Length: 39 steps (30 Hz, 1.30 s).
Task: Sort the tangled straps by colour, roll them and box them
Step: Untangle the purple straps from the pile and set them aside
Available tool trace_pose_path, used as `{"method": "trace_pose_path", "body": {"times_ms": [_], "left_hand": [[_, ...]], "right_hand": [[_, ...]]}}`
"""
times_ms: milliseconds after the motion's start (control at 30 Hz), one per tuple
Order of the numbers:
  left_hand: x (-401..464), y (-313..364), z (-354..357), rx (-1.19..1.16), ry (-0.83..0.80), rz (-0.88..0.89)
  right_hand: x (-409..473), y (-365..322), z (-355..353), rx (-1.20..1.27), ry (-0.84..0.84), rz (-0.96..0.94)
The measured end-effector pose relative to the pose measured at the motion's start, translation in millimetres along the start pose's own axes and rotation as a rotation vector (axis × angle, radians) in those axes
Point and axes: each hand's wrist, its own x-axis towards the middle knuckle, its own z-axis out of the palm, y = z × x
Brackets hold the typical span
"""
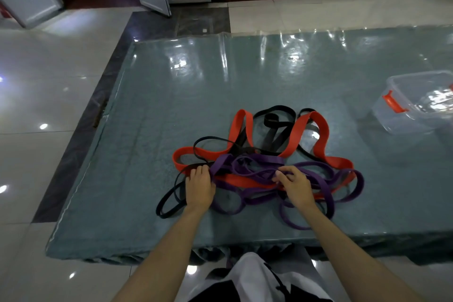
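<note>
A tangle of straps lies on the table near its front edge: red straps (304, 127), black straps (272, 120) and purple straps (326, 193) looped over one another. My left hand (199, 187) rests on the left side of the pile, its fingers curled over a purple strap beside a black loop. On the right side, my right hand (295, 185) pinches a purple strap between thumb and fingers. A clear plastic box (402, 127) with orange latches stands open at the right edge of the table.
The table (152, 110) wears a teal cloth under a shiny clear plastic sheet. Glossy floor tiles surround it, with doors and a grey panel at the back. My lap shows below the table's front edge.
</note>
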Motion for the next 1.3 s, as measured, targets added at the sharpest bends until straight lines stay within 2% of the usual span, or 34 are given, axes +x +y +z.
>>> {"method": "trace_pose_path", "body": {"times_ms": [167,300,367,433,533,633,700,800,933,1167,1300], "left_hand": [[5.2,-13.7,-6.1,-0.052,-0.095,-0.033],[9.0,-12.1,-14.8,0.014,-0.058,0.026],[12.3,-14.2,-19.9,-0.030,-0.029,0.027],[17.4,-16.5,-31.3,-0.207,-0.012,0.043],[27.7,-16.8,-62.0,-0.601,-0.022,-0.006],[38.3,-17.1,-96.6,-0.772,-0.058,-0.016],[46.3,-19.1,-116.6,-0.834,-0.185,0.022],[55.7,-25.0,-133.2,-0.701,-0.373,0.107],[56.9,-39.3,-124.5,-0.374,-0.478,0.174],[36.9,-63.7,-82.9,0.029,-0.301,0.143],[21.4,-49.0,-63.4,0.098,-0.193,0.128]], "right_hand": [[1.6,0.3,1.3,0.020,-0.010,0.014],[4.6,-0.4,-2.0,0.015,-0.030,0.012],[5.8,-0.8,-3.7,0.001,-0.033,0.013],[7.0,-0.3,-5.8,-0.006,-0.026,0.015],[8.1,0.5,-9.7,0.022,-0.001,0.032],[9.7,3.1,-13.2,0.065,0.052,0.055],[10.3,4.4,-14.5,0.065,0.071,0.051],[9.3,5.8,-13.8,0.011,0.047,0.014],[5.3,11.6,-11.1,-0.111,-0.060,0.034],[5.2,3.9,-8.5,-0.059,-0.038,0.105],[4.2,-9.4,-4.8,0.166,-0.118,0.145]]}}
